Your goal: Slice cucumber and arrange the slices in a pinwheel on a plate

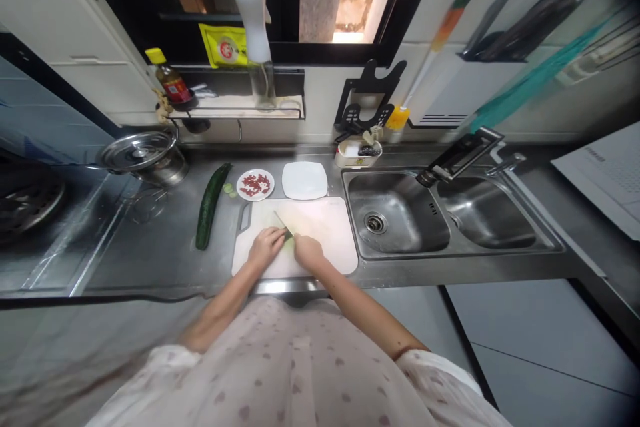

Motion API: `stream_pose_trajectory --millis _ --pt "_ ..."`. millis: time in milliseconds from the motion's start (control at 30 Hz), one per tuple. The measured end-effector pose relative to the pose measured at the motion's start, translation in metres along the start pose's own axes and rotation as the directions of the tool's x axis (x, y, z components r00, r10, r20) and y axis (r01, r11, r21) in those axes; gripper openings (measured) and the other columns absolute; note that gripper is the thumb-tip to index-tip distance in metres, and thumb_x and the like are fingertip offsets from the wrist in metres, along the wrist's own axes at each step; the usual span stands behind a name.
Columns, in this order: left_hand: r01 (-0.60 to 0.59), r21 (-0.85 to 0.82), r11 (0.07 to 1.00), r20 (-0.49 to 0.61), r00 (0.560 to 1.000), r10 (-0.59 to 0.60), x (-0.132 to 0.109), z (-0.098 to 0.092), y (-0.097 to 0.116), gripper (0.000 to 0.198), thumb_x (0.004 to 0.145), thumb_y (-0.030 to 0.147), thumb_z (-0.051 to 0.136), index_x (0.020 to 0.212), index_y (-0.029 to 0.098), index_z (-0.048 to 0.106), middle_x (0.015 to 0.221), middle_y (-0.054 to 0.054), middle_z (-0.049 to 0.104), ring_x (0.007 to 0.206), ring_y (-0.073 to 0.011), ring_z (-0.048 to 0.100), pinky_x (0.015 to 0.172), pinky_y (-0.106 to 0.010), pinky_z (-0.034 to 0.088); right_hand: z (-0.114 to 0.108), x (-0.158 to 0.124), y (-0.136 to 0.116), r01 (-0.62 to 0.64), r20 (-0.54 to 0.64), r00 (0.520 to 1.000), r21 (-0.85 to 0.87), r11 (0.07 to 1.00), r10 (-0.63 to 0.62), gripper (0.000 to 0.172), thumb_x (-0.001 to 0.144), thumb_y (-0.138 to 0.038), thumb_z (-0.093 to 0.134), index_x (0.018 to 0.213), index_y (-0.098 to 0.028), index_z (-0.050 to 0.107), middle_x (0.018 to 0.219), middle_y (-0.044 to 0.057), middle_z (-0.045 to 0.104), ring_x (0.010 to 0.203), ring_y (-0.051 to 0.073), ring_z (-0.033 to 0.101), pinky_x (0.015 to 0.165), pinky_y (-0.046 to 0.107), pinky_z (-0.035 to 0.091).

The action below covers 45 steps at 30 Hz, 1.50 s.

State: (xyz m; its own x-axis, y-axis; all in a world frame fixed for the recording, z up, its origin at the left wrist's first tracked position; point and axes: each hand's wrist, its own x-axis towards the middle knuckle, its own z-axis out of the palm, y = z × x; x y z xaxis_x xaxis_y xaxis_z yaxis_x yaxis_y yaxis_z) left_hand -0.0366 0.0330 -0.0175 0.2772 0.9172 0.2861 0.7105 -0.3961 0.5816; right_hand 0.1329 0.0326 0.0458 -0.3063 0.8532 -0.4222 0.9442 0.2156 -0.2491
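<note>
My right hand is closed round the handle of a kitchen knife, whose blade points away and to the left over the white cutting board. Beside the blade, my left hand has its fingers curled together on a small green vegetable piece, mostly hidden by the hands. Left of the board lies a long dark green cucumber, with a few pale green slices next to it. Behind the board stand a round plate of chopped red bits and a white square plate.
A double steel sink with a black faucet adjoins the board on the right. At the left are a lidded steel pot and a stove. A wall rack holds bottles; a caddy stands behind the sink.
</note>
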Motion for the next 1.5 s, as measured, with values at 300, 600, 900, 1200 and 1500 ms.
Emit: stream_pose_trajectory --millis 300,600,900,1200,1500 --pt "-0.002 0.021 1.0 -0.003 1.0 0.002 -0.001 -0.003 0.005 0.026 0.092 0.024 0.051 0.112 0.021 0.068 0.099 -0.007 0.067 0.091 -0.0181 0.059 0.084 -0.032 0.048 0.0 -0.005 -0.001 -0.036 -0.01 0.999 0.024 0.999 0.036 0.033 0.091 -0.01 0.034 0.114 -0.013 0.057 0.1 0.014 0.069 0.097 0.021 0.066 0.078 0.029 0.048" --pt "-0.004 0.0 1.0 -0.02 1.0 0.004 0.001 -0.003 0.006 0.026 0.092 0.023 0.051 0.112 0.022 0.068 0.098 -0.006 0.067 0.092 -0.0172 0.06 0.083 -0.031 0.049 0.01 -0.03 0.012 -0.079 0.029 0.996 -0.015 0.997 0.079 0.032 0.089 -0.007 0.034 0.111 -0.014 0.057 0.097 0.015 0.069 0.096 0.022 0.066 0.076 0.029 0.048" --pt "-0.004 0.008 1.0 -0.009 1.0 0.004 0.0 -0.002 0.003 0.026 0.092 0.024 0.051 0.112 0.022 0.068 0.1 -0.007 0.067 0.092 -0.0178 0.06 0.084 -0.032 0.049 -0.006 0.003 -0.005 -0.048 0.004 0.999 0.055 0.997 0.048 0.03 0.092 -0.012 0.035 0.112 -0.012 0.057 0.105 0.015 0.068 0.099 0.02 0.065 0.08 0.027 0.047" --pt "0.005 0.007 1.0 -0.002 1.0 -0.005 0.001 -0.004 0.006 0.027 0.092 0.024 0.051 0.112 0.022 0.068 0.099 -0.006 0.067 0.091 -0.0175 0.06 0.083 -0.031 0.049 -0.004 -0.006 -0.002 -0.046 0.019 0.999 0.028 0.999 0.045 0.031 0.092 -0.01 0.035 0.113 -0.012 0.056 0.101 0.014 0.069 0.099 0.021 0.066 0.08 0.028 0.048" --pt "0.021 -0.017 1.0 -0.005 1.0 -0.021 0.001 -0.008 0.012 0.026 0.093 0.024 0.05 0.112 0.022 0.068 0.1 -0.006 0.067 0.093 -0.018 0.06 0.085 -0.032 0.049 0.015 -0.033 0.017 -0.065 0.033 0.997 -0.002 0.998 0.065 0.03 0.091 -0.009 0.035 0.112 -0.014 0.056 0.095 0.015 0.069 0.095 0.023 0.066 0.075 0.03 0.048"
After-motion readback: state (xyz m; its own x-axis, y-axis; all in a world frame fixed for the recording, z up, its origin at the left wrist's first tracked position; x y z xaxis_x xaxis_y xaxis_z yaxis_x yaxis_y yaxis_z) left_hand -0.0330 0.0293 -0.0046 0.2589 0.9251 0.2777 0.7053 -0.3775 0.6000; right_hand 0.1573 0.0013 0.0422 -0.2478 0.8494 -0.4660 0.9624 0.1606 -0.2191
